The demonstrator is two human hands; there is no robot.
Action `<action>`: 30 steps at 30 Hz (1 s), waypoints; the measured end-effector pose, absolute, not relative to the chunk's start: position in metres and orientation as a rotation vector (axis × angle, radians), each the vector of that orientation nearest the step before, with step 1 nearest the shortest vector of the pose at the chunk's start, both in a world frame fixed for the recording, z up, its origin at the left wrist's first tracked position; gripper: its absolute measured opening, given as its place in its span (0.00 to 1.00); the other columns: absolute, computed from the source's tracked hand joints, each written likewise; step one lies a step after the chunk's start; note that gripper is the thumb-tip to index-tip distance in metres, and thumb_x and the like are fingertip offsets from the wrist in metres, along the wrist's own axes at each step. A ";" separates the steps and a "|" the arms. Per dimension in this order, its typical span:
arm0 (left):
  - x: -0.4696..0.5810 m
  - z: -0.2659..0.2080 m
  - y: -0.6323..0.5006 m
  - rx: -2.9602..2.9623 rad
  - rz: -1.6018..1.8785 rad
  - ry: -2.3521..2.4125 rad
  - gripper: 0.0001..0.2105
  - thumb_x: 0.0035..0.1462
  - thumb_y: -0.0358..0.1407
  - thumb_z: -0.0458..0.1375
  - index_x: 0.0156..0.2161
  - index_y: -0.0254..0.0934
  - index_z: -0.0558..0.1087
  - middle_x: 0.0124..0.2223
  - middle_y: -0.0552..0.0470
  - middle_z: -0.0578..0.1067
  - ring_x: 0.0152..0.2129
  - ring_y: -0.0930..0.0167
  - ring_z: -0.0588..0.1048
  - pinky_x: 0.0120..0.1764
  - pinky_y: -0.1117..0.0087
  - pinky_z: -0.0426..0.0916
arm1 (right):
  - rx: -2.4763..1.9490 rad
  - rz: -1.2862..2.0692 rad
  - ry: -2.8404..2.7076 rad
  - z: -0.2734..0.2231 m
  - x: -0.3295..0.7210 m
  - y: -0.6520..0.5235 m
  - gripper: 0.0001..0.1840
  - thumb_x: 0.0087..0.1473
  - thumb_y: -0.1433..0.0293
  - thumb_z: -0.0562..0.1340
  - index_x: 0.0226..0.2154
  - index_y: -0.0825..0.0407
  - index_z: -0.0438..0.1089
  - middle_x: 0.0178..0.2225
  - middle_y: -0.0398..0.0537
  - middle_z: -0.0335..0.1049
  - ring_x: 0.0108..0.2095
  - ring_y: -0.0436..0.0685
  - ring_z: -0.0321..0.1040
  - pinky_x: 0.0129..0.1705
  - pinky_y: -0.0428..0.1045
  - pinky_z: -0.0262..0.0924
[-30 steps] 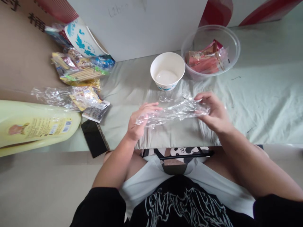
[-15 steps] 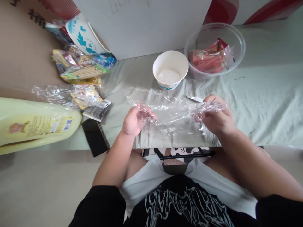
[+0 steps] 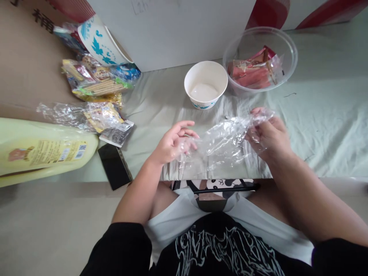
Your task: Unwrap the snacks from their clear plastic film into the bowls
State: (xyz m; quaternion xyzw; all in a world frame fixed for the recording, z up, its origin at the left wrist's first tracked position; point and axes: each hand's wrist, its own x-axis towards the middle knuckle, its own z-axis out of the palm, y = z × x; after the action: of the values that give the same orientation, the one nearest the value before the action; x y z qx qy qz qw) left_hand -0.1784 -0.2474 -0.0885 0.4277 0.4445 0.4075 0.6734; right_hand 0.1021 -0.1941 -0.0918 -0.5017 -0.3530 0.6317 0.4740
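Note:
A crumpled clear plastic bag (image 3: pixel 221 142) stretches between my two hands above the cloth-covered table. My right hand (image 3: pixel 271 134) is closed round its bunched right end. At the other end, my left hand (image 3: pixel 178 143) has its fingers stretched out and apart, with the film lying against the lower fingers. Just beyond the bag stands a white paper bowl (image 3: pixel 205 88) with a blue leaf print; no contents show in it. A slim pale tool, seen earlier by my right hand, is now mostly hidden behind the film.
Right of the bowl, a clear plastic tub (image 3: pixel 293 65) holds red-wrapped packets (image 3: pixel 253 73). Snack packets (image 3: pixel 100 86), another paper bowl (image 3: pixel 100 44) and clear wrapping (image 3: pixel 63 115) lie left. A yellow jug (image 3: pixel 48 149) and a phone (image 3: pixel 115 166) are at the front left edge.
My left hand has loosened its closed fingers and spread them. The bag has gathered toward my right hand, which has turned slightly. The pale tool has become covered from view.

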 end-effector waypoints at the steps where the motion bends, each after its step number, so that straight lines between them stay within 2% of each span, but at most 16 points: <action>1: -0.175 -0.088 -0.246 0.915 0.951 1.037 0.22 0.50 0.45 0.71 0.48 0.39 0.75 0.37 0.49 0.81 0.25 0.70 0.80 0.21 0.75 0.69 | -1.209 1.544 -0.846 -0.092 0.102 -0.195 0.18 0.44 0.57 0.72 0.35 0.46 0.69 0.17 0.31 0.62 0.14 0.47 0.56 0.18 0.46 0.56; 4: -0.171 -0.082 -0.243 0.766 1.039 1.120 0.17 0.53 0.50 0.66 0.35 0.35 0.75 0.27 0.51 0.78 0.18 0.72 0.77 0.16 0.77 0.64 | -1.224 1.651 -0.983 -0.089 0.102 -0.199 0.18 0.45 0.59 0.73 0.37 0.47 0.73 0.25 0.39 0.73 0.24 0.51 0.69 0.27 0.48 0.66; 7: -0.174 -0.076 -0.239 0.654 1.077 1.195 0.17 0.55 0.50 0.61 0.30 0.36 0.74 0.23 0.52 0.77 0.15 0.73 0.75 0.14 0.77 0.61 | -1.212 1.744 -1.353 -0.085 0.104 -0.203 0.12 0.52 0.60 0.72 0.30 0.50 0.74 0.28 0.44 0.74 0.30 0.52 0.71 0.34 0.49 0.68; 9: -0.176 -0.074 -0.237 0.604 1.091 1.269 0.17 0.55 0.50 0.60 0.27 0.36 0.72 0.21 0.54 0.75 0.12 0.76 0.71 0.11 0.78 0.54 | -1.180 1.748 -1.382 -0.085 0.105 -0.204 0.16 0.55 0.56 0.71 0.29 0.50 0.73 0.27 0.44 0.72 0.28 0.51 0.69 0.33 0.48 0.66; 11: -0.179 -0.074 -0.235 0.565 1.107 1.356 0.17 0.55 0.49 0.60 0.26 0.37 0.71 0.19 0.55 0.73 0.09 0.79 0.66 0.10 0.78 0.47 | -1.211 1.735 -1.245 -0.087 0.104 -0.204 0.18 0.53 0.53 0.71 0.31 0.49 0.72 0.24 0.41 0.68 0.24 0.48 0.65 0.27 0.47 0.64; 13: -0.182 -0.074 -0.233 0.516 1.078 1.422 0.19 0.55 0.51 0.60 0.25 0.37 0.71 0.18 0.56 0.72 0.08 0.80 0.63 0.10 0.78 0.43 | -1.281 1.715 -1.124 -0.089 0.103 -0.203 0.19 0.50 0.52 0.73 0.32 0.49 0.72 0.21 0.37 0.62 0.20 0.46 0.60 0.21 0.45 0.58; 15: -0.185 -0.074 -0.232 0.487 0.982 1.451 0.20 0.54 0.53 0.61 0.25 0.36 0.72 0.18 0.54 0.74 0.08 0.79 0.65 0.10 0.78 0.45 | -1.321 1.721 -1.026 -0.089 0.101 -0.202 0.20 0.47 0.53 0.75 0.32 0.49 0.71 0.18 0.35 0.57 0.17 0.45 0.54 0.18 0.44 0.52; 18: -0.189 -0.072 -0.234 0.583 0.794 1.431 0.19 0.50 0.51 0.64 0.30 0.33 0.77 0.22 0.49 0.78 0.15 0.73 0.75 0.15 0.78 0.57 | -1.298 1.725 -0.870 -0.088 0.101 -0.200 0.22 0.45 0.53 0.76 0.36 0.48 0.71 0.17 0.32 0.51 0.15 0.44 0.48 0.15 0.43 0.45; 20: -0.192 -0.071 -0.237 0.692 0.704 1.407 0.16 0.47 0.47 0.67 0.30 0.33 0.78 0.24 0.47 0.80 0.19 0.70 0.79 0.19 0.76 0.64 | -1.277 1.677 -0.808 -0.087 0.104 -0.197 0.23 0.47 0.54 0.75 0.40 0.47 0.71 0.16 0.31 0.48 0.15 0.44 0.46 0.14 0.43 0.44; 23: -0.196 -0.073 -0.240 0.758 0.736 1.406 0.14 0.46 0.44 0.67 0.25 0.33 0.77 0.22 0.48 0.79 0.18 0.71 0.77 0.21 0.75 0.66 | -1.224 1.585 -0.769 -0.089 0.111 -0.193 0.20 0.50 0.58 0.73 0.43 0.44 0.69 0.16 0.30 0.49 0.15 0.45 0.47 0.15 0.43 0.49; 24: -0.197 -0.074 -0.240 0.753 0.795 1.405 0.14 0.46 0.44 0.67 0.24 0.33 0.77 0.21 0.49 0.78 0.17 0.71 0.77 0.20 0.75 0.65 | -1.199 1.554 -0.763 -0.090 0.114 -0.193 0.19 0.51 0.59 0.73 0.43 0.43 0.69 0.16 0.31 0.51 0.15 0.45 0.48 0.16 0.44 0.51; 26: -0.199 -0.077 -0.239 0.722 0.921 1.381 0.12 0.45 0.43 0.67 0.24 0.34 0.77 0.22 0.50 0.78 0.19 0.72 0.77 0.21 0.76 0.66 | -1.131 1.500 -0.782 -0.091 0.116 -0.193 0.19 0.51 0.58 0.72 0.44 0.41 0.70 0.21 0.34 0.61 0.17 0.46 0.56 0.18 0.45 0.57; 28: -0.201 -0.080 -0.238 0.680 1.029 1.336 0.11 0.45 0.42 0.67 0.25 0.35 0.78 0.24 0.50 0.79 0.21 0.72 0.78 0.23 0.75 0.68 | -1.038 1.464 -0.873 -0.092 0.114 -0.196 0.27 0.47 0.58 0.75 0.49 0.37 0.69 0.30 0.37 0.72 0.23 0.48 0.68 0.24 0.47 0.65; 30: -0.201 -0.082 -0.236 0.649 1.126 1.295 0.12 0.47 0.44 0.67 0.27 0.36 0.79 0.25 0.51 0.80 0.23 0.72 0.78 0.25 0.74 0.70 | -0.969 1.428 -1.000 -0.093 0.110 -0.200 0.37 0.45 0.61 0.76 0.56 0.32 0.65 0.36 0.36 0.75 0.29 0.51 0.74 0.30 0.49 0.71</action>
State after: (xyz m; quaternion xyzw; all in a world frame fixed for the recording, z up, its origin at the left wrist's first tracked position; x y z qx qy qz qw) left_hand -0.2010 -0.2361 -0.0821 0.2811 0.5604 0.4871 0.6080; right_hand 0.1099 -0.2004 -0.0934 -0.4081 -0.4209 0.6015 0.5426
